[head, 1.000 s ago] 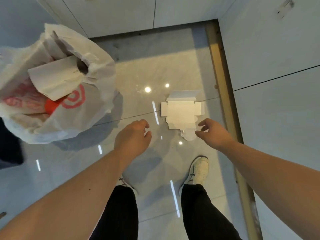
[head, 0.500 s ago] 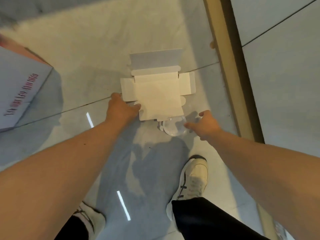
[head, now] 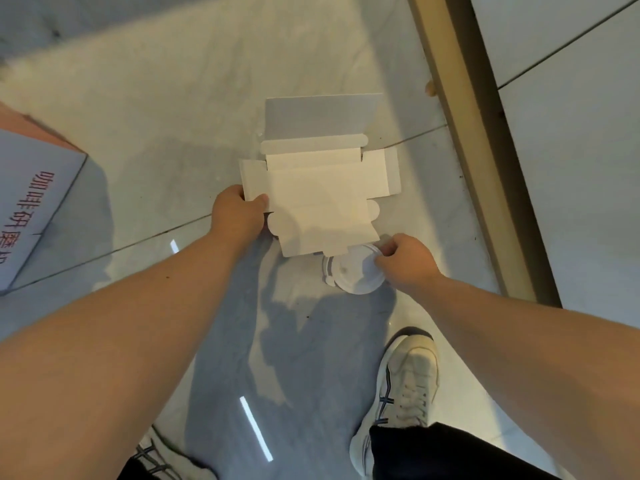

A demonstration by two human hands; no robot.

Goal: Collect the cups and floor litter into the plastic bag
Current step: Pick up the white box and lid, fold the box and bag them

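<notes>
Glossy pale tiled floor [head: 145, 140], flattened white carton [head: 322, 195], perhaps a lid [head: 356, 271]

Flattened carton [head: 322, 202] flat on floor [head: 173, 109], centre. Left hand [head: 237, 220] at carton's left edge, thumb on top. Lid [head: 356, 273] on floor just at carton's near-right corner, partly tucked under it; right hand [head: 407, 259] on lid's right rim. Box [head: 27, 209] at far left, well apart from carton. Threshold strip [head: 478, 161] to the right, wall panel [head: 571, 133] beyond. 2 shoes near: right shoe [head: 403, 393] below lid, left shoe [head: 162, 459] at bottom edge.
</notes>
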